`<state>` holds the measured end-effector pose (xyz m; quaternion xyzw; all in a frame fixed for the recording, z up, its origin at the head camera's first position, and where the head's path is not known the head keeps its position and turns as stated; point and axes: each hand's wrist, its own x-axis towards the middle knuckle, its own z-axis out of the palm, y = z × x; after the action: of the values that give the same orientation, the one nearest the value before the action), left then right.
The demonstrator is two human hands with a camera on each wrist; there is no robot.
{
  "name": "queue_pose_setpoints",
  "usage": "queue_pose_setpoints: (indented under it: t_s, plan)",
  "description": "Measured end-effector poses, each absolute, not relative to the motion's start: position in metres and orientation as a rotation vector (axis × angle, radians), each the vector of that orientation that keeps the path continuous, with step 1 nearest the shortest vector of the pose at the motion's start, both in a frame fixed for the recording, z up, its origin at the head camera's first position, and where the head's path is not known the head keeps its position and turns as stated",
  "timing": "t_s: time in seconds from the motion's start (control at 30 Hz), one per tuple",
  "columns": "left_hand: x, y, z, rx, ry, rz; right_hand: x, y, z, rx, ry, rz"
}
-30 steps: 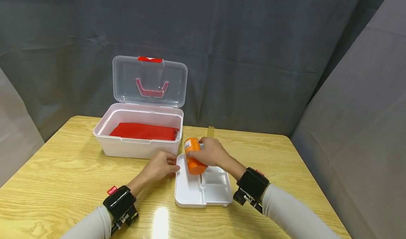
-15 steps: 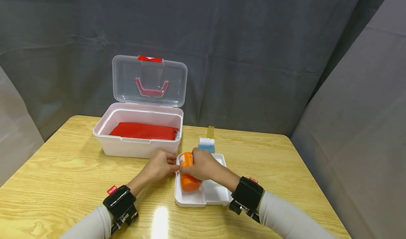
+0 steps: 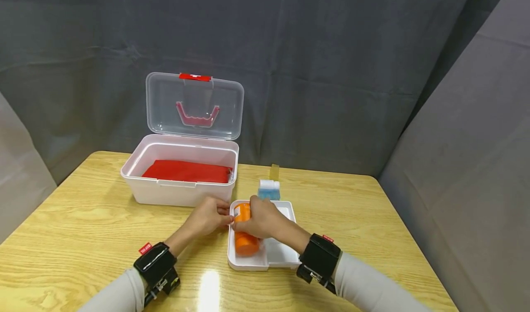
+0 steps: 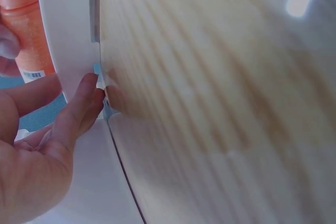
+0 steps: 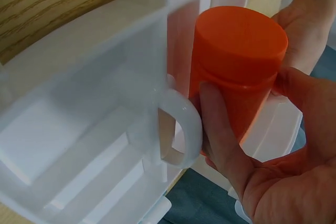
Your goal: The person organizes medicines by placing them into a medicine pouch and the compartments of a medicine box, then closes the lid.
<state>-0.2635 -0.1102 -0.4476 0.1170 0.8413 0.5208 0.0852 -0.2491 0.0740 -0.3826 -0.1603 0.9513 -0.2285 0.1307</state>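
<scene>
My right hand (image 3: 265,220) grips an orange pill bottle (image 3: 247,245), cap toward me. The bottle lies low in the left compartment of a white divided tray (image 3: 248,264); whether it touches the floor of the tray I cannot tell. In the right wrist view, thumb and fingers wrap the bottle below its orange cap (image 5: 241,38), beside the tray's raised handle (image 5: 190,129). My left hand (image 3: 212,217) pinches the tray's left wall. In the left wrist view its thumb and fingers stand on either side of that wall (image 4: 68,30).
Behind my left hand stands a whitish plastic case (image 3: 182,194), its clear lid (image 3: 194,91) raised, with a red pouch (image 3: 186,170) inside. Beyond the tray lie a white cylinder (image 3: 269,184), a blue item (image 3: 269,193) and a yellowish strip (image 3: 274,171).
My right hand has brought the orange bottle down and toward me into the tray's left compartment, uncovering the white and blue items behind. My left hand has stayed at the tray's edge.
</scene>
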Motion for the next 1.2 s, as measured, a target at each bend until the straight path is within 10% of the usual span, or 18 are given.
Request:
queue_pose_setpoints:
  t_s: [1.2]
  plan:
    - [-0.2636,-0.1105,-0.4489,0.311,2.431,1.636,-0.248,0.0717,-0.3817,-0.404,2.698,-0.61]
